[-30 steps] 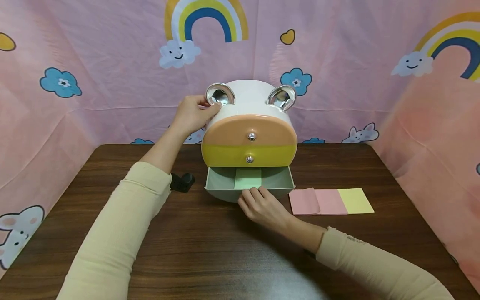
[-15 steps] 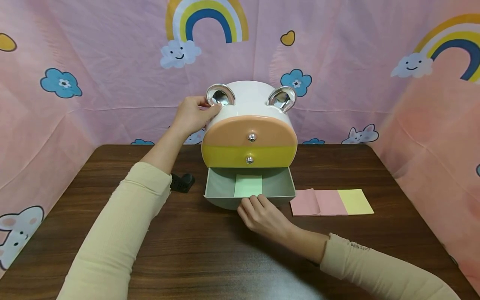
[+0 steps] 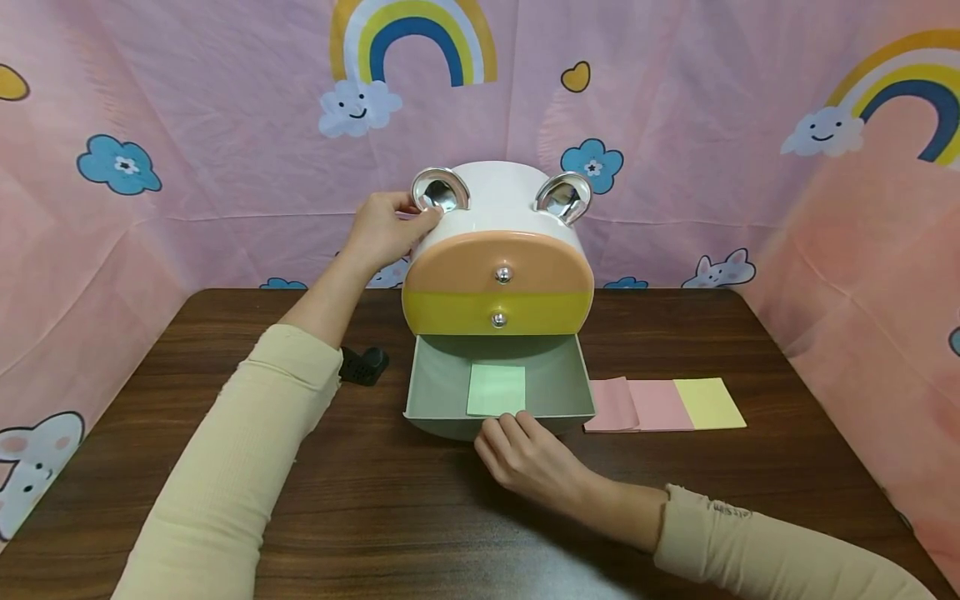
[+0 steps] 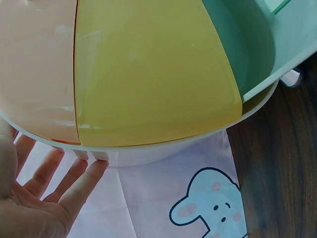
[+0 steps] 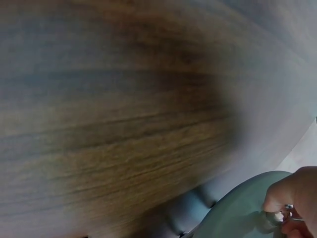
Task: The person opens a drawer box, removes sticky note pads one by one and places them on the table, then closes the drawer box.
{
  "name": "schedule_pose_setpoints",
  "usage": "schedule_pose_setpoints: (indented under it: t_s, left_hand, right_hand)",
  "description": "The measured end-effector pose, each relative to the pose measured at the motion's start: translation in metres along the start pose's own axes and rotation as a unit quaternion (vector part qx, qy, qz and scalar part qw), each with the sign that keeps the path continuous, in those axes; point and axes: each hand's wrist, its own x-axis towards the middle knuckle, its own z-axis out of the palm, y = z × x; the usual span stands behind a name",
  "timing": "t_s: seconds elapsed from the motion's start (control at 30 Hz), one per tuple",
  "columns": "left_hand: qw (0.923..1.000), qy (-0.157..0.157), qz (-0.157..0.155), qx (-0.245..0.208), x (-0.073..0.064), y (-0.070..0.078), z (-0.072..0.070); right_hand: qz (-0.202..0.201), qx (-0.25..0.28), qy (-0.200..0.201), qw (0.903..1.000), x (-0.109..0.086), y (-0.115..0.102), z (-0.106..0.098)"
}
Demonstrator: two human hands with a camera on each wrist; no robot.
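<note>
A small white drawer box with silver ears stands at the table's far middle. My left hand steadies its left side, thumb by the left ear; in the left wrist view its long fingers reach out with their tips at the box's side. The green bottom drawer is pulled out, and a pale green sticky note pad lies inside. My right hand is at the drawer's front, pinching its silver knob in the right wrist view. The orange drawer and yellow drawer are closed.
To the right of the drawer lie pink sticky notes and a yellow sticky note pad in a row. A black object is on the table, left of the box. A patterned cloth hangs behind.
My right hand has drawn the green drawer further out toward me, and the green pad inside has come forward with it, showing more fully. My left hand has stayed put.
</note>
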Motion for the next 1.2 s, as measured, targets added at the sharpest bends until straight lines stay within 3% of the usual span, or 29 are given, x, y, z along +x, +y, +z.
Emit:
schedule_pose_setpoints:
  t_s: [0.67, 1.2]
  left_hand:
    - [1.0, 0.001, -0.002, 0.0, 0.001, 0.0, 0.0]
    - [1.0, 0.006, 0.006, 0.004, -0.001, 0.0, 0.0]
  right_hand:
    - [-0.011, 0.003, 0.023, 0.9997, -0.001, -0.005, -0.013]
    - [-0.023, 0.021, 0.021, 0.9993, -0.011, -0.009, -0.01]
